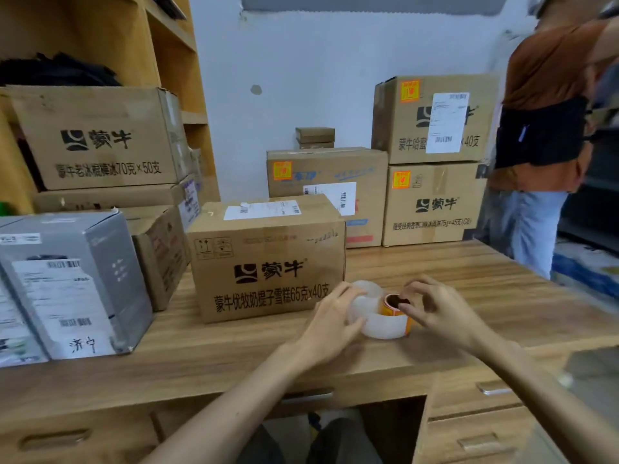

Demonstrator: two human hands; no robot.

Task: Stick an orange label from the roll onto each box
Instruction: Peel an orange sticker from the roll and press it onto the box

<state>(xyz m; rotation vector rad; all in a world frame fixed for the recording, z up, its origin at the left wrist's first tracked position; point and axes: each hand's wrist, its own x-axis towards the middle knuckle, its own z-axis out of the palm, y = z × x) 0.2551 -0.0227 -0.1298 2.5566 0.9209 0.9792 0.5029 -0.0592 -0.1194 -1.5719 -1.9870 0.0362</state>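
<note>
Three boxes [435, 205] by the table's [469, 279] far edge already carry orange labels [282, 170]; the near box [268, 272] and the left-edge boxes [97, 139] show none. The roll [393, 308] sits near the front edge. Your left hand [330, 318] curls its fingers round it, and your right hand [435, 309] pinches its top.

Plain pale wall [335, 78] with one small dark mark [256, 89] and a grey strip [368, 3] along the top. Wooden shelving unit [174, 61] stands at left. Wood-grain desk [502, 289] fills the foreground, drawers [475, 440] with recessed handles under its front edge. Even indoor light. Floor at right is blurred.
</note>
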